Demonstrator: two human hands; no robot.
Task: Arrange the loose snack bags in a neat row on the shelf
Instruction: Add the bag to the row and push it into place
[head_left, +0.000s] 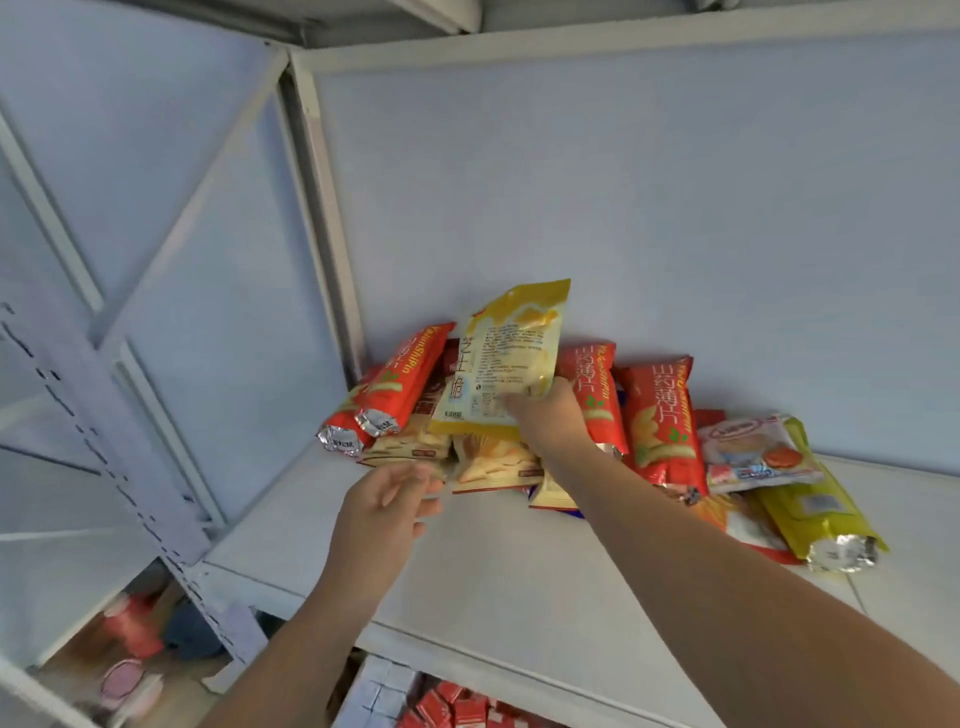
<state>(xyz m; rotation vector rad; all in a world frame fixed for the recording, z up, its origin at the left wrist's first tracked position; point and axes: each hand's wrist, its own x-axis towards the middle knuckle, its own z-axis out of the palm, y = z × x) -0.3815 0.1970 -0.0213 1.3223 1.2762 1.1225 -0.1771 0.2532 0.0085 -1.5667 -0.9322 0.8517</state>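
A yellow snack bag (506, 364) is gripped at its lower edge by the right hand (545, 415) and held upright above the pile of red snack bags (657, 415) against the back wall of the white shelf (519, 571). The left hand (384, 509) hovers nearby, fingers (428, 486) loosely open, blurred.

One head-worn wide-angle view looks forward and down, close onto the white shelf (519, 571) and back wall (623, 182).

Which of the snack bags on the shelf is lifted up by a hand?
The yellow-and-white plastic snack bag, gripped by the right hand; the red bags lie on the white shelf.
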